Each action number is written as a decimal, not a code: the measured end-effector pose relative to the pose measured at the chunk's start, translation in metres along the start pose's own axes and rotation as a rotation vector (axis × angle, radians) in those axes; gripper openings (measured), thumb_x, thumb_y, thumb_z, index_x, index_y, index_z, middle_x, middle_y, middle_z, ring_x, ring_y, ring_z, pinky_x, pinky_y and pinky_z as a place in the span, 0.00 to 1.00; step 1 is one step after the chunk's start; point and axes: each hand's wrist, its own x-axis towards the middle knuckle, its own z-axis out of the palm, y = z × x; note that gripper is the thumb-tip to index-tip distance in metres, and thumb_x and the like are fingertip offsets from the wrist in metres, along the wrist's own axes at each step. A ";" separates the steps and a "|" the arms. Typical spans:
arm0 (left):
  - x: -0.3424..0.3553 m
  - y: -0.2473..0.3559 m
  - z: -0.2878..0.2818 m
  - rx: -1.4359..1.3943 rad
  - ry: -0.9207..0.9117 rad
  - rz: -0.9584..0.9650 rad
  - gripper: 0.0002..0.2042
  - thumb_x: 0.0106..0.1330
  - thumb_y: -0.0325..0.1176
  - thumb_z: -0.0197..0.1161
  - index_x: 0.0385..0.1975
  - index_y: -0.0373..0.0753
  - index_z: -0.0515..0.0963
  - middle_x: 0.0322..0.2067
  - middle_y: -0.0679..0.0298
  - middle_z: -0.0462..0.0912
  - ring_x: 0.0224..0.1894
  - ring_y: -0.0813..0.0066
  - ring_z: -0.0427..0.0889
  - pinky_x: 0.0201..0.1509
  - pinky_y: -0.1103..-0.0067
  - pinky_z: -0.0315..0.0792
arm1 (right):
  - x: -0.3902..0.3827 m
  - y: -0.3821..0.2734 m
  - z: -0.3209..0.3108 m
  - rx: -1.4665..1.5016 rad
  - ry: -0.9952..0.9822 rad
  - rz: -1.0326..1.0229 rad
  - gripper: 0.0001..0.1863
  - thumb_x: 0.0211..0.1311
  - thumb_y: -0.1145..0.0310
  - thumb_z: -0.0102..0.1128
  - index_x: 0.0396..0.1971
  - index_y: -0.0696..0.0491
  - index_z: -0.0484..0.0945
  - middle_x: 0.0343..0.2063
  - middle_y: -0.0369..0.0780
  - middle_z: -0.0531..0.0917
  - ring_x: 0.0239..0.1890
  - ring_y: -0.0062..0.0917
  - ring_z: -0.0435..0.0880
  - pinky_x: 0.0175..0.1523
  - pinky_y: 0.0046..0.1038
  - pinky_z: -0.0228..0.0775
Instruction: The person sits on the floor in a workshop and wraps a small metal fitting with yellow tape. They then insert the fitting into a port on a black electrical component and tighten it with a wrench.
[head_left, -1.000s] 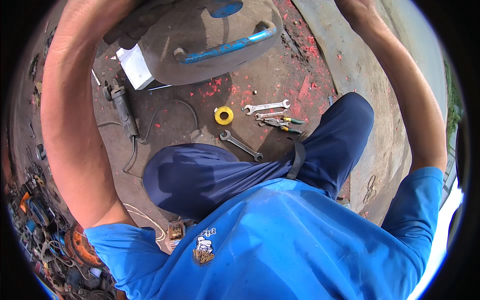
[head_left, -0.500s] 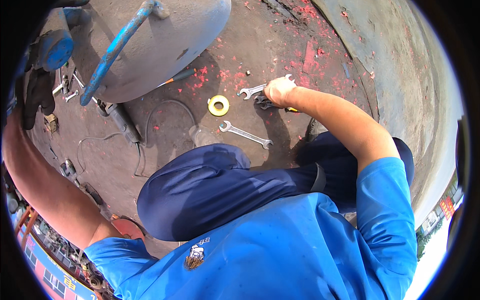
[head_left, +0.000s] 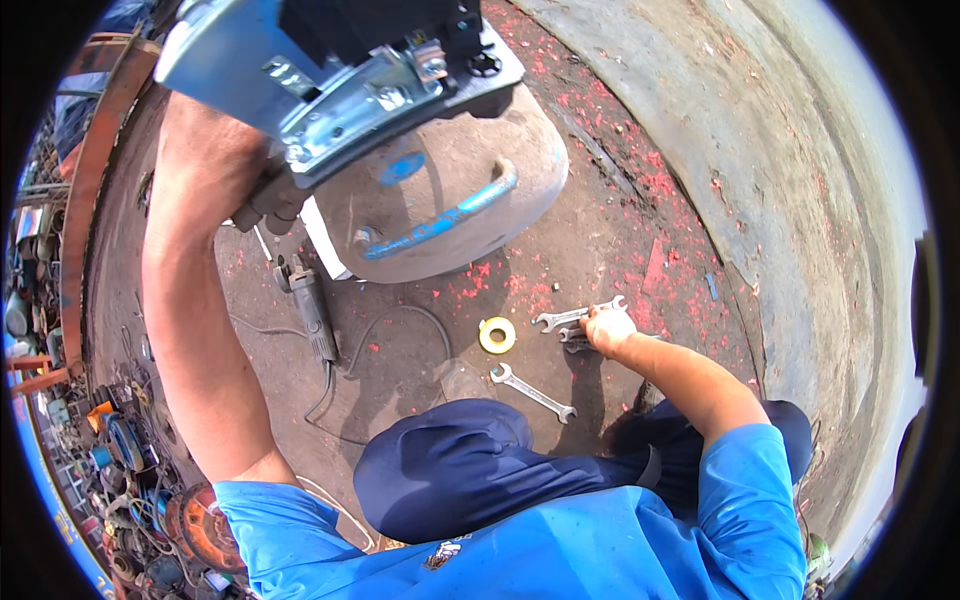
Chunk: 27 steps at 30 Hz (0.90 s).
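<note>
My right hand (head_left: 606, 330) is on the ground at the right, fingers closed around an open-ended wrench (head_left: 556, 320) whose jaws stick out on both sides. Darker tool ends (head_left: 572, 338) show just below it; their kind is unclear. Another open-ended wrench (head_left: 533, 393) lies nearer my knees, beside a yellow tape roll (head_left: 497, 335). My left arm reaches up the left side. A shiny bracket with a bluish panel and black box (head_left: 370, 105) covers most of my left hand (head_left: 268, 200); only dark parts, perhaps gloved fingers, show beneath it.
A dusty grey metal cover (head_left: 520, 185) with a blue handle (head_left: 440, 225) stands ahead. An angle grinder (head_left: 314, 312) lies at the left, its cord (head_left: 410, 308) looping across the ground. Piled parts (head_left: 130, 490) and a rusty beam (head_left: 90, 210) line the left edge. Red scraps litter the ground.
The view has shifted, so the ground tools appear lower. My left arm has swung from the left edge up and inward, bringing the bracket into view. My right hand keeps holding the wrench.
</note>
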 end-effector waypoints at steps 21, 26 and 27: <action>-0.125 0.071 -0.049 0.191 -0.300 0.328 0.05 0.54 0.29 0.66 0.26 0.35 0.78 0.24 0.62 0.78 0.27 0.67 0.78 0.30 0.75 0.71 | -0.043 0.031 -0.131 -0.311 -0.158 0.019 0.15 0.66 0.59 0.51 0.45 0.51 0.80 0.33 0.50 0.87 0.37 0.47 0.87 0.40 0.47 0.79; -0.103 0.041 -0.059 0.034 -0.072 0.527 0.04 0.58 0.26 0.64 0.31 0.34 0.79 0.26 0.61 0.80 0.27 0.68 0.78 0.31 0.76 0.72 | -0.083 0.068 -0.270 0.006 0.294 0.283 0.12 0.58 0.64 0.55 0.37 0.55 0.81 0.32 0.53 0.85 0.40 0.50 0.85 0.43 0.45 0.76; -0.096 0.037 -0.061 0.032 -0.015 0.535 0.04 0.59 0.25 0.64 0.32 0.33 0.80 0.27 0.61 0.80 0.27 0.69 0.78 0.32 0.76 0.72 | -0.073 0.076 -0.286 0.276 0.643 0.172 0.12 0.57 0.64 0.55 0.31 0.56 0.84 0.28 0.51 0.84 0.34 0.44 0.85 0.41 0.41 0.75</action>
